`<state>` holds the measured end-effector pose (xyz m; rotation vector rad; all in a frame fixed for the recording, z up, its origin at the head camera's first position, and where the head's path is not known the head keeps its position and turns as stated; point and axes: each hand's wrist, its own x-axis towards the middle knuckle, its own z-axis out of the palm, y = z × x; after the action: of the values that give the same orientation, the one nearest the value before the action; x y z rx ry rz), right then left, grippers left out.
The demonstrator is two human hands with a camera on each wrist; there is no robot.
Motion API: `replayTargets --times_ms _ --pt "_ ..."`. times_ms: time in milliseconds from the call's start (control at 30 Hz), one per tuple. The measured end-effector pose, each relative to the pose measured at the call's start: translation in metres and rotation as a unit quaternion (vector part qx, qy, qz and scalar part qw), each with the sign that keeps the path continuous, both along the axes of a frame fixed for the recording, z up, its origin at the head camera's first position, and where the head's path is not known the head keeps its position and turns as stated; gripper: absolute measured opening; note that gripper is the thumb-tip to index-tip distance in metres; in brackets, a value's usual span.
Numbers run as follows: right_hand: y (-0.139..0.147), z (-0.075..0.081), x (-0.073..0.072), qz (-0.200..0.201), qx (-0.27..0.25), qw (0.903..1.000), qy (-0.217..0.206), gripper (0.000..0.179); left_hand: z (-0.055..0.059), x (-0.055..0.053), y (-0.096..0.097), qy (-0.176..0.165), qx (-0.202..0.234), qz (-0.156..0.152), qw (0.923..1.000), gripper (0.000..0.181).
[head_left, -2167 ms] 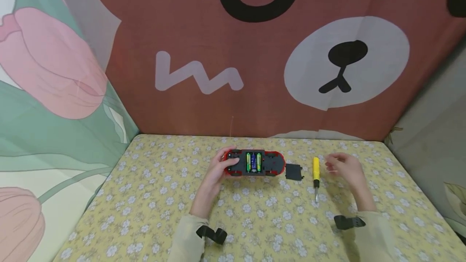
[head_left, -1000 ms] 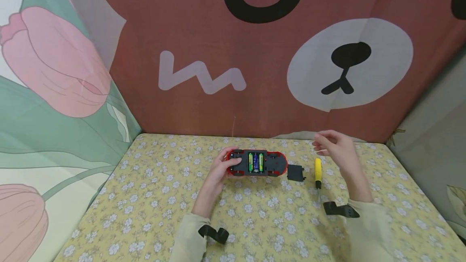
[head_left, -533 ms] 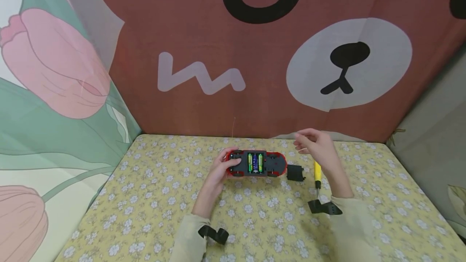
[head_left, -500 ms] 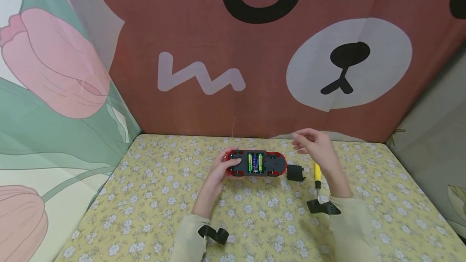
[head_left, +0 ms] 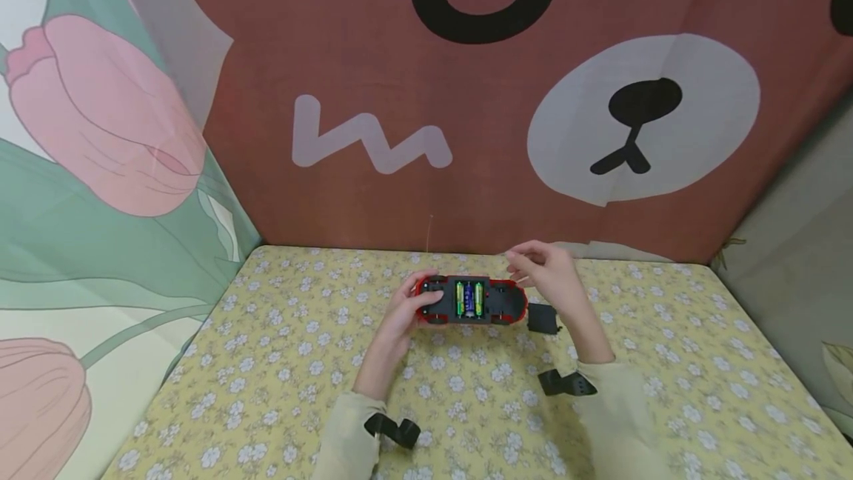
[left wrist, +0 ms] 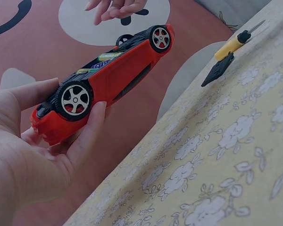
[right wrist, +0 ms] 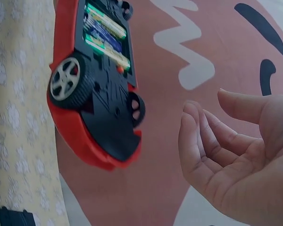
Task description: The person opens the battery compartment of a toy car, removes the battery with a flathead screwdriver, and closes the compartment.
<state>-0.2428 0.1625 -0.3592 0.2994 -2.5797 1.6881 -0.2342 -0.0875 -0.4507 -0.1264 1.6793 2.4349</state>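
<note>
At the left, your left hand [head_left: 400, 313] grips the left end of the toy car [head_left: 503, 304], thumb across the black underside, fingers wrapped round the red body. The car is belly up and seems raised off the flowered cloth [head_left: 280, 361], so that one grip must take any push from the other side. Your thumb sits well clear of the batteries [head_left: 469, 298] — a good place for it, steadying the car without blocking the work.

Those three batteries lie side by side in the middle of the underside, a blue one between two green. If they are the step in hand, as it seems, work one at a time from one end, with a fingertip rather than a hard pinch, and hold the car level: tipped over, they could drop out. Which way each one points is too small to tell.

To the right of the car, the black cover [head_left: 542, 318] lies on the cloth. Your right hand [head_left: 552, 272] hangs near the car's right end, fingers loosely bent, thumb apart, nothing between them. Come in from above, wrist high — a low sleeve could drag the cover. The yellow screwdriver [left wrist: 233, 44], visible in the left wrist view, rests near the cover.
</note>
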Motion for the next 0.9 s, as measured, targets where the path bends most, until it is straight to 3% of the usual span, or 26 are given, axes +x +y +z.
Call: replayTargets --times_ms 433,900 --pt "-0.023 -0.01 0.001 0.026 0.006 0.9996 0.0 0.025 0.0 0.0 0.0 0.003 0.0 0.0 1.0 0.044" --pt "-0.04 -0.019 0.007 0.038 0.023 0.9984 0.035 0.022 -0.001 0.001 0.0 0.01 -0.005 -0.005 0.9999 0.044"
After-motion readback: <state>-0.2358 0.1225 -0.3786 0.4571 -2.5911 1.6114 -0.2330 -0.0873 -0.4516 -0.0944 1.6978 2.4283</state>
